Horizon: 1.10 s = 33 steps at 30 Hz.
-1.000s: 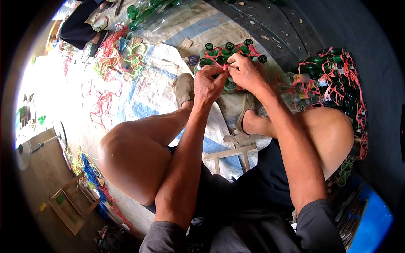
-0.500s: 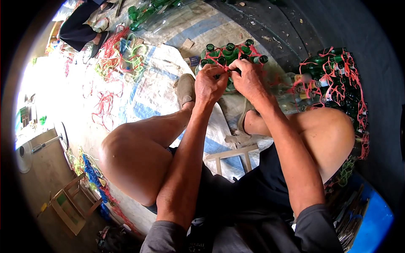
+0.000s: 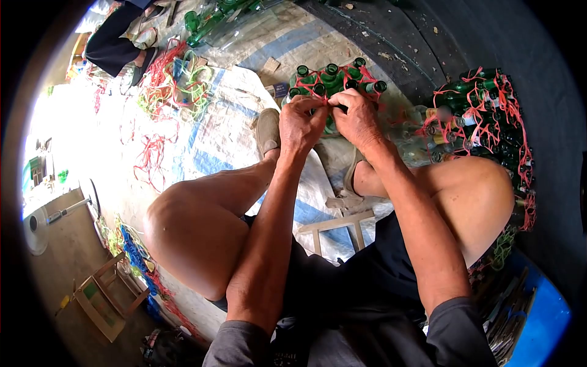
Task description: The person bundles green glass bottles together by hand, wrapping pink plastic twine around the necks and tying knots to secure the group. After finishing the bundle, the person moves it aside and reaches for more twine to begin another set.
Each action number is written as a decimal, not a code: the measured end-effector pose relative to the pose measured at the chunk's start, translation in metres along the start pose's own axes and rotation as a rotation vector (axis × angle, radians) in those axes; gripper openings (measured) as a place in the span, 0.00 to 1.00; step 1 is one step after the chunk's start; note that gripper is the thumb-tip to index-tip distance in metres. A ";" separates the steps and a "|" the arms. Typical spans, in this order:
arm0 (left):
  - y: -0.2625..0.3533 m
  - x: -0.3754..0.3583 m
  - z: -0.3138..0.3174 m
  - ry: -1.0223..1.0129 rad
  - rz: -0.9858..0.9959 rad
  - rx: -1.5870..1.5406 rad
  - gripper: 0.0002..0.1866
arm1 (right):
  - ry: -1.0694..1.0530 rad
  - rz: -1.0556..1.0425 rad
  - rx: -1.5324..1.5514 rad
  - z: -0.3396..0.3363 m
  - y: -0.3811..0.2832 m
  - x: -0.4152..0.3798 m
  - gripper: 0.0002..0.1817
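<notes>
Several green glass bottles stand upright in a cluster between my feet. Red plastic twine runs around and between their necks. My left hand pinches the twine at the near side of the cluster, thumb and fingers pressed together. Close beside it, my right hand also has its fingertips closed on the twine. The fingertips of both hands nearly meet over the near bottles. My hands hide the lower part of the cluster and the exact shape of the twine there.
Bundles of bottles bound with red twine are stacked at the right. Loose red and green twine lies on the striped sheet. Another person's leg is at the upper left. A blue container stands at the lower right.
Both hands have shifted very slightly, and the fingertips have drawn a little apart, still on the twine. The bottle cluster has barely moved in view.
</notes>
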<state>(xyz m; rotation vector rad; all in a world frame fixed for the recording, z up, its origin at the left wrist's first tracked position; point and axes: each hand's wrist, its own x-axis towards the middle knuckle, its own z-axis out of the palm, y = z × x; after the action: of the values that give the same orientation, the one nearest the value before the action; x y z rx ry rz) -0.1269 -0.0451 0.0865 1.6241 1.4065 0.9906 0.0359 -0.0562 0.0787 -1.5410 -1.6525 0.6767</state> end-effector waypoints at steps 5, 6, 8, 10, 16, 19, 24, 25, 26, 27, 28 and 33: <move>0.004 0.001 -0.001 -0.011 -0.059 -0.052 0.10 | 0.040 -0.017 0.028 0.003 0.001 0.001 0.09; 0.003 0.001 -0.002 -0.010 -0.045 -0.075 0.10 | 0.039 -0.013 0.025 0.003 0.001 0.000 0.09; 0.002 0.003 -0.003 -0.025 -0.054 -0.093 0.11 | 0.041 -0.007 0.022 0.003 0.000 0.001 0.09; 0.002 0.005 -0.004 -0.057 -0.104 -0.087 0.11 | 0.041 -0.002 0.016 0.004 0.001 0.002 0.09; 0.005 0.005 -0.009 -0.100 -0.189 -0.146 0.12 | 0.020 0.007 -0.014 0.006 0.006 0.005 0.08; 0.005 0.006 -0.010 -0.097 -0.210 -0.165 0.12 | 0.002 -0.020 -0.026 0.003 0.005 0.007 0.08; 0.004 0.009 -0.014 -0.134 -0.211 -0.182 0.12 | -0.076 0.016 -0.066 -0.003 0.001 0.010 0.08; 0.003 0.009 -0.014 -0.143 -0.214 -0.182 0.12 | -0.088 0.013 -0.084 -0.004 0.001 0.010 0.08; 0.002 0.009 -0.015 -0.149 -0.216 -0.179 0.12 | -0.099 0.011 -0.101 -0.005 0.000 0.011 0.08; 0.002 0.009 -0.016 -0.156 -0.220 -0.177 0.12 | -0.098 0.008 -0.104 -0.005 0.001 0.012 0.08; 0.002 0.009 -0.016 -0.162 -0.223 -0.175 0.12 | -0.098 0.004 -0.107 -0.005 0.001 0.012 0.08; -0.008 0.011 -0.012 -0.155 -0.244 -0.214 0.11 | -0.064 0.026 -0.141 0.000 -0.002 0.011 0.07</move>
<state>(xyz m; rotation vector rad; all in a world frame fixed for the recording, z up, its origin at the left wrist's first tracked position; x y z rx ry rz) -0.1404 -0.0328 0.0854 1.3094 1.3091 0.8240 0.0352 -0.0454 0.0827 -1.6584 -1.7628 0.6406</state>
